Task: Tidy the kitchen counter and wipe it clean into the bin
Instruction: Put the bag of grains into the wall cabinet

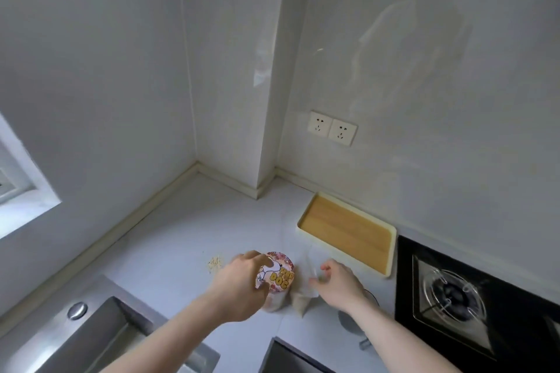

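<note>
Just pink cartoon-dog-printed jar (277, 271)

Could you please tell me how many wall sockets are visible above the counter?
2: the left socket and the right socket sit side by side on the wall, above the wooden tray. None appear hidden.

Left arm: bare, it reached up from the lower left edge of the view towards the middle.
Left hand (239, 288): was seen back up, with the fingers curled round the top of a jar (277, 274) and the thumb at its near side.
Right arm: bare, it came in from the lower right corner and slanted up and left.
Right hand (336, 283): was seen back up, just right of the left hand, with its fingertips (318, 274) pinching the top of a clear bag (304, 294).
Both wrists: were straight, in line with the forearms.
</note>
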A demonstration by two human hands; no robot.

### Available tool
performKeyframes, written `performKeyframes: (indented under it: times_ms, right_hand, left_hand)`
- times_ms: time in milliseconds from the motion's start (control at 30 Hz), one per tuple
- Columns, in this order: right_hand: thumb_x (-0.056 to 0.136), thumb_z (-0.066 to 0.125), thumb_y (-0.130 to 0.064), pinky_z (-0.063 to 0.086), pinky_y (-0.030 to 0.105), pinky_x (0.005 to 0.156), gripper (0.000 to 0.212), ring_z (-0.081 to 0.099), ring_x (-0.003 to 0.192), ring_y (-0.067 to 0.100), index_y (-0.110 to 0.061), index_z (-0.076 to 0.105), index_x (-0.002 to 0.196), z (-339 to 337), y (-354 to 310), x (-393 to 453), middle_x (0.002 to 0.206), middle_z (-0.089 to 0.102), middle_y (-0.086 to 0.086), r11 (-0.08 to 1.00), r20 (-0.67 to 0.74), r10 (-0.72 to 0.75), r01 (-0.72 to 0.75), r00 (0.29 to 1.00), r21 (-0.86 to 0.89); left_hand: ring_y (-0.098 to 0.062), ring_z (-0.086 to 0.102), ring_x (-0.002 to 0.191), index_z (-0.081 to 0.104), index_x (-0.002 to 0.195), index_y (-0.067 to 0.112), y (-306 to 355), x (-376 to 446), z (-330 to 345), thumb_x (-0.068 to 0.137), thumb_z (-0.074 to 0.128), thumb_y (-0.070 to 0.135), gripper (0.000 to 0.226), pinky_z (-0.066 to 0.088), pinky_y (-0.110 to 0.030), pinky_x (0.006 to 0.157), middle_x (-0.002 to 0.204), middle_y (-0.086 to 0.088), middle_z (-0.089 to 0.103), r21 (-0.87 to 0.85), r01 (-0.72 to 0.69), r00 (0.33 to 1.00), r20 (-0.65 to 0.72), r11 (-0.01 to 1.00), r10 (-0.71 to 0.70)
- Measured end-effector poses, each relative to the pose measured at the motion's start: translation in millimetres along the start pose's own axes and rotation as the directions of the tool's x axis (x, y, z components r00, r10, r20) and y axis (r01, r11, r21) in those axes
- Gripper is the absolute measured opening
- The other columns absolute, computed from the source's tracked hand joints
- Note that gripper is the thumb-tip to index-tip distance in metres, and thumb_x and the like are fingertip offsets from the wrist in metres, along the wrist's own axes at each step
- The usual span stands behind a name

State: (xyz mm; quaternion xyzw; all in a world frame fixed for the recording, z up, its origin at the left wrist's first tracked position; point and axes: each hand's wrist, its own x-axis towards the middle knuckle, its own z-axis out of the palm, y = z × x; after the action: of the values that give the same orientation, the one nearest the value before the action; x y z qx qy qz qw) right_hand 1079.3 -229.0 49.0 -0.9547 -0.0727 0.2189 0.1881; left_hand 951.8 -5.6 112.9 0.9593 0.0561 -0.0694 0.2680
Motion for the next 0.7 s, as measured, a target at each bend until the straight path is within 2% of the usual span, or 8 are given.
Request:
performKeyframes:
  times_ms: [67, 133, 233, 367, 467, 533, 600, 700]
  right_hand:
    - [0.080, 0.067, -0.057, 0.049, 0.028, 0.079, 0.039, 0.065, 0.102, 0.016, -0.030, 0.063, 0.108, 16, 3, 4, 0.110, 0.067, -0.011, 0.999, 0.001, 0.029, -0.029, 1.000, -0.026]
    - [0.083, 0.067, -0.047, 0.051, 0.029, 0.074, 0.021, 0.064, 0.086, 0.020, -0.026, 0.062, 0.085, 24, 3, 3, 0.095, 0.070, -0.008, 0.998, -0.047, 0.038, -0.040, 0.998, -0.041]
    - [0.093, 0.054, -0.031, 0.051, 0.030, 0.070, 0.025, 0.055, 0.076, 0.025, -0.022, 0.051, 0.070, 24, 3, 1, 0.086, 0.064, -0.003, 0.992, -0.135, 0.028, -0.044, 0.990, -0.116]
    - [0.097, 0.050, -0.034, 0.049, 0.031, 0.066, 0.027, 0.060, 0.075, 0.024, -0.024, 0.057, 0.073, 3, -3, -8, 0.080, 0.064, -0.006, 0.990, -0.234, -0.048, 0.014, 0.971, -0.144]
    - [0.097, 0.050, -0.035, 0.049, 0.034, 0.063, 0.027, 0.061, 0.071, 0.020, -0.022, 0.060, 0.076, -28, -11, -20, 0.075, 0.065, -0.008, 0.985, -0.246, -0.153, 0.128, 0.957, -0.114]
    - [0.099, 0.048, -0.037, 0.043, 0.030, 0.056, 0.030, 0.055, 0.062, 0.014, -0.019, 0.059, 0.077, -53, -18, -34, 0.066, 0.059, -0.007, 0.968, -0.241, -0.246, 0.226, 0.939, -0.109]
    - [0.100, 0.047, -0.037, 0.036, 0.029, 0.053, 0.033, 0.046, 0.057, 0.011, -0.016, 0.055, 0.076, -80, -26, -50, 0.062, 0.052, -0.006, 0.941, -0.259, -0.338, 0.318, 0.905, -0.115]
    - [0.098, 0.048, -0.039, 0.045, 0.037, 0.062, 0.029, 0.052, 0.068, 0.013, -0.018, 0.057, 0.080, -122, -41, -71, 0.072, 0.056, -0.008, 0.877, -0.337, -0.480, 0.448, 0.810, -0.172]
  left_hand:
    - [-0.016, 0.051, 0.130, 0.055, 0.137, 0.032, -7, -6, 8, 0.089, 0.053, 0.032, 0.047, 0.048, -0.032, 0.101, 0.139, 0.013, 0.055, -0.007, 0.045, 0.999, 0.010, 0.999, -0.045]
    - [-0.015, 0.051, 0.131, 0.055, 0.137, 0.034, -11, -11, 11, 0.089, 0.052, 0.032, 0.048, 0.048, -0.031, 0.100, 0.141, 0.014, 0.055, -0.021, 0.064, 0.998, 0.004, 0.998, -0.064]
    - [-0.012, 0.053, 0.130, 0.055, 0.137, 0.035, -14, -13, 5, 0.091, 0.051, 0.032, 0.046, 0.048, -0.028, 0.100, 0.141, 0.018, 0.054, -0.018, 0.058, 0.998, -0.019, 0.998, -0.059]
    - [-0.012, 0.057, 0.121, 0.056, 0.132, 0.036, -7, -8, -15, 0.091, 0.056, 0.036, 0.041, 0.050, -0.029, 0.095, 0.140, 0.019, 0.052, 0.002, 0.008, 0.996, -0.090, 1.000, -0.008]
    - [-0.011, 0.056, 0.124, 0.056, 0.133, 0.035, 8, 3, -35, 0.092, 0.060, 0.035, 0.041, 0.049, -0.028, 0.098, 0.142, 0.020, 0.050, 0.026, -0.072, 0.987, -0.142, 0.997, 0.075]
    - [-0.011, 0.053, 0.128, 0.054, 0.138, 0.035, 23, 12, -51, 0.092, 0.061, 0.034, 0.046, 0.048, -0.030, 0.103, 0.145, 0.019, 0.049, 0.060, -0.141, 0.974, -0.171, 0.988, 0.149]
    - [-0.013, 0.049, 0.134, 0.046, 0.146, 0.034, 42, 21, -69, 0.093, 0.060, 0.033, 0.054, 0.047, -0.034, 0.106, 0.148, 0.016, 0.045, 0.110, -0.214, 0.954, -0.190, 0.971, 0.232]
    - [-0.018, 0.042, 0.137, 0.032, 0.154, 0.034, 72, 35, -97, 0.096, 0.059, 0.036, 0.064, 0.044, -0.037, 0.110, 0.154, 0.011, 0.038, 0.237, -0.335, 0.907, -0.183, 0.912, 0.380]
